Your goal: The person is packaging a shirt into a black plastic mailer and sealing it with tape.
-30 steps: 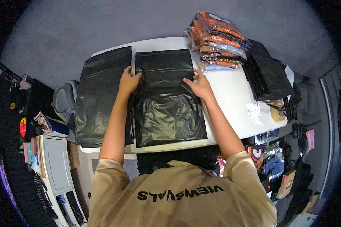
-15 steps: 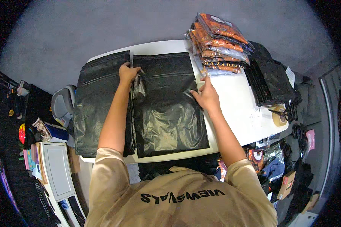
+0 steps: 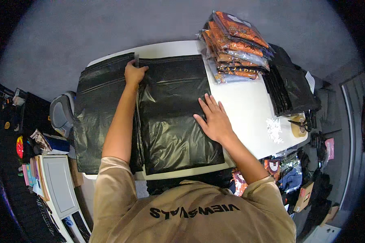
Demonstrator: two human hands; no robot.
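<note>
At the centre of the bench: black plastic bag, laid flat, creases by its left edge seemingly yet to be smoothed; dark bag pile at nine o'clock. Left hand, bag's ten o'clock corner, arm outstretched, cannot tell whether fingers pinch; right hand, three o'clock edge, palm down, fingers spread.

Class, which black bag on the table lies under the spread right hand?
The middle bag: the right hand spreads over its right edge. The left bag and rightmost black stack lie clear of it.
</note>
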